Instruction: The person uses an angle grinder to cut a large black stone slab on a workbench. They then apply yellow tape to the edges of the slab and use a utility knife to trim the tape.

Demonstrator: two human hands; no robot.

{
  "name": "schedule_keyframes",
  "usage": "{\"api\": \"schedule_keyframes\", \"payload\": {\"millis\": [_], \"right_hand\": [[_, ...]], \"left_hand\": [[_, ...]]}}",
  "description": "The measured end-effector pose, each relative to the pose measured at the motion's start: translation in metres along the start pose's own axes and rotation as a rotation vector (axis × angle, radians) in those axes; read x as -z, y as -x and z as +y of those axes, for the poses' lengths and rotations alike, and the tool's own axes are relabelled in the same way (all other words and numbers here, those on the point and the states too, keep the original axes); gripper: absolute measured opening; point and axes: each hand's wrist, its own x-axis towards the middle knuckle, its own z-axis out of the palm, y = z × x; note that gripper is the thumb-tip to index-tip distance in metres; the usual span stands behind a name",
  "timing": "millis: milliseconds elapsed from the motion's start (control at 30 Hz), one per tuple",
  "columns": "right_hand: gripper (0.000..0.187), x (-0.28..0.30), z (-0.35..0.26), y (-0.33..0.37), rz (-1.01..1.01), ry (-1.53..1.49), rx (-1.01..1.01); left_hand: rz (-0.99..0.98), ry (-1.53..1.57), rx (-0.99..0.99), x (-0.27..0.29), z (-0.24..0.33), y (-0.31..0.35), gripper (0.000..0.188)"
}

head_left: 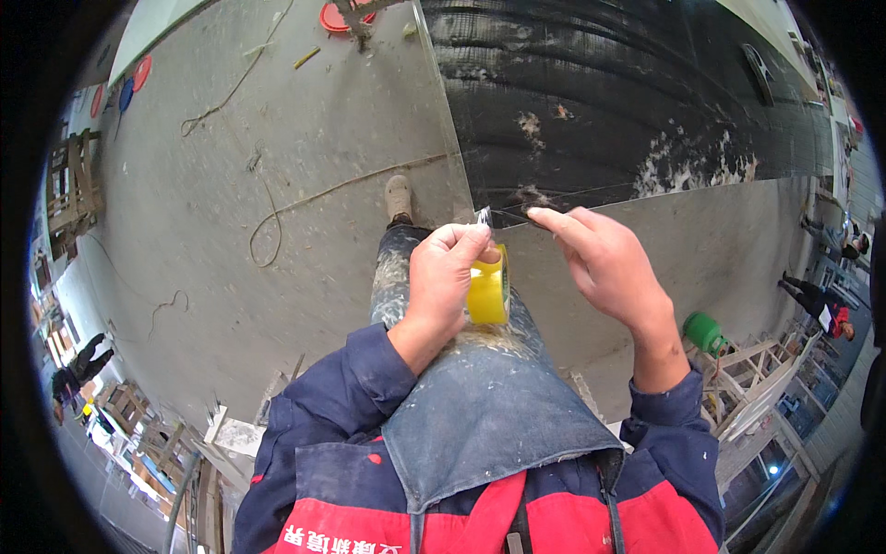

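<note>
My left hand (443,270) is closed around a roll of yellow adhesive tape (489,294), held over my lap. A short clear, shiny strip (484,216) sticks up at its thumb and fingertips. My right hand (604,258) is raised to the right of the roll, its forefinger stretched out to the left and the other fingers loosely bent. That fingertip hovers beside the near edge of a large panel covered in black sheeting (572,102), which has pale scuffs. Dark strands show by the fingertip; whether the hand touches them is unclear.
A dusty apron (498,415) covers my lap. A cord (323,192) winds over the grey floor on the left. Ahead are a red round object (334,18) and a yellow stick (307,57). At right stand a green cylinder (704,331) and a wooden frame (752,374); people are farther off.
</note>
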Motion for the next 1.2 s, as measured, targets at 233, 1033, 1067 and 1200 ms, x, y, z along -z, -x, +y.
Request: {"api": "schedule_keyframes", "payload": {"millis": [233,1033,1067,1200], "right_hand": [[0.054,0.008,0.008,-0.035,-0.129,0.174,0.176],[0.043,-0.003,0.016,-0.054,-0.135,0.254,0.261],[0.043,-0.003,0.016,-0.054,-0.138,0.256,0.260],[0.042,-0.002,0.015,-0.055,-0.151,0.251,0.249]], "left_hand": [[0.016,-0.027,-0.027,-0.002,-0.003,-0.001,0.024],[0.085,-0.051,-0.068,-0.006,-0.010,-0.002,0.029],[0.086,-0.050,-0.069,-0.006,-0.010,-0.002,0.029],[0.090,-0.053,-0.078,-0.006,-0.012,-0.002,0.029]]}}
